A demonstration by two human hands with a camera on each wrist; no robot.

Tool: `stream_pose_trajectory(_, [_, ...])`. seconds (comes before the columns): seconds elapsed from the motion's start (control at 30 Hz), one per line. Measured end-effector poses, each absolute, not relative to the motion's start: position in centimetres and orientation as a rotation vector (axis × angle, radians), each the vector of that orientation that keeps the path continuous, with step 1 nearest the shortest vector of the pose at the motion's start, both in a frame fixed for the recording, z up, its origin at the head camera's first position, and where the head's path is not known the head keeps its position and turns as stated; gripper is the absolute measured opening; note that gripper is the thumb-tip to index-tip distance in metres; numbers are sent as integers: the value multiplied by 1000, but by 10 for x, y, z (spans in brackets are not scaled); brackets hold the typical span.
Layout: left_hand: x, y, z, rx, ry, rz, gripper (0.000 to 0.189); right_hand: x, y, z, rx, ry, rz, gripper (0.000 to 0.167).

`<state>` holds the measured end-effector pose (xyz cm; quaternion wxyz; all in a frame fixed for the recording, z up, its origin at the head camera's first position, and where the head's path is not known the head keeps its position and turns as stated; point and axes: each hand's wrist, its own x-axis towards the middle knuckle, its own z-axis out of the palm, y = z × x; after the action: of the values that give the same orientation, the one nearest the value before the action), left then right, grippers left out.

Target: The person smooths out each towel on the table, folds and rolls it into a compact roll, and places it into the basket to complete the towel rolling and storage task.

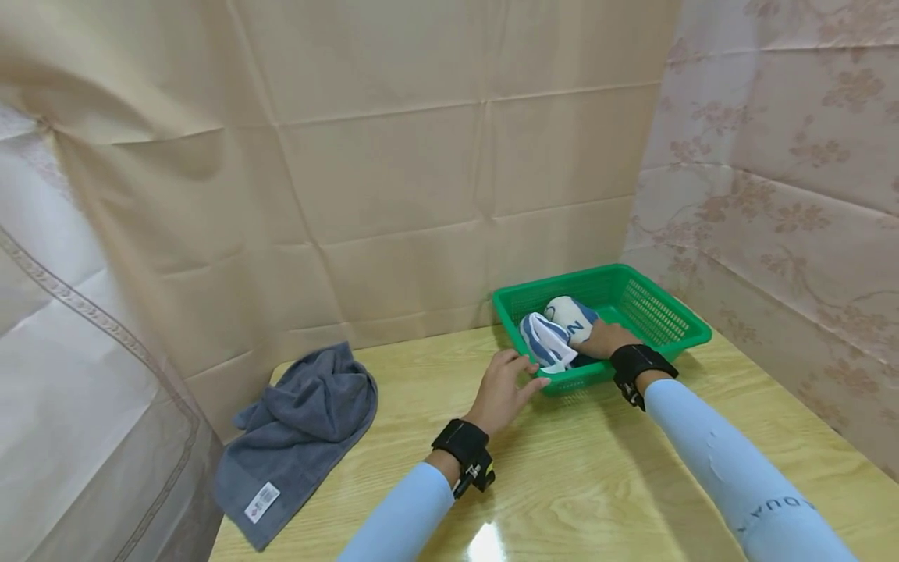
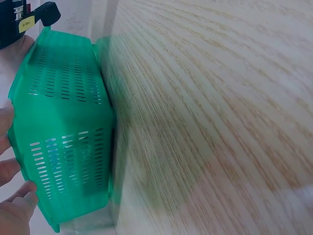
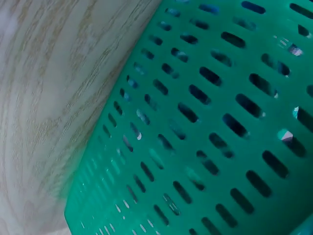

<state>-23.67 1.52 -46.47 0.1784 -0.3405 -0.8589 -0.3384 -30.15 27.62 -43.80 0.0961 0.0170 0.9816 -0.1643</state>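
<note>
A green plastic basket (image 1: 660, 308) with slotted walls stands on the table. My left hand (image 1: 499, 390) is at its front left corner, fingertips and thumb touching the rim from outside. My right hand (image 1: 607, 340) reaches down into the basket, against the right end of a rolled white cloth (image 1: 570, 318) with blue parts and dark lettering. Its fingers are hidden, so I cannot tell whether they grip the cloth. A blue and white striped cloth bundle (image 1: 542, 337) lies at the left, with something dark beside it. Only bits of the contents show through the slots.
A crumpled grey towel (image 1: 309, 425) with a white label lies on the left of the wooden table (image 1: 548, 476). A beige curtain (image 1: 393, 179) hangs behind, and a flowered cloth (image 1: 794, 195) stands close along the right side.
</note>
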Motion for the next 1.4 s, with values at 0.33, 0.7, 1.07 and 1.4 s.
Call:
stream_pose_trajectory(0.33, [-237,9,-461,-975,-2418,-955,24,-306,264,-440,-32,2913,-503,90])
stream_pose_trajectory(0.7, [-243,-3,-455,-1014,-2598,-971,30,-300,268,-419,-51,2952,-466,62])
stream_pose_trajectory(1.07, [-256,-115,-444,-718,-2666,-698,13,-281,227,-417,-659,3645,-734,16])
stream_pose_trajectory(1.4, [-239,-238,-436,28,-2855,-339,57,-266,138,-427,-1433,2935,-522,9])
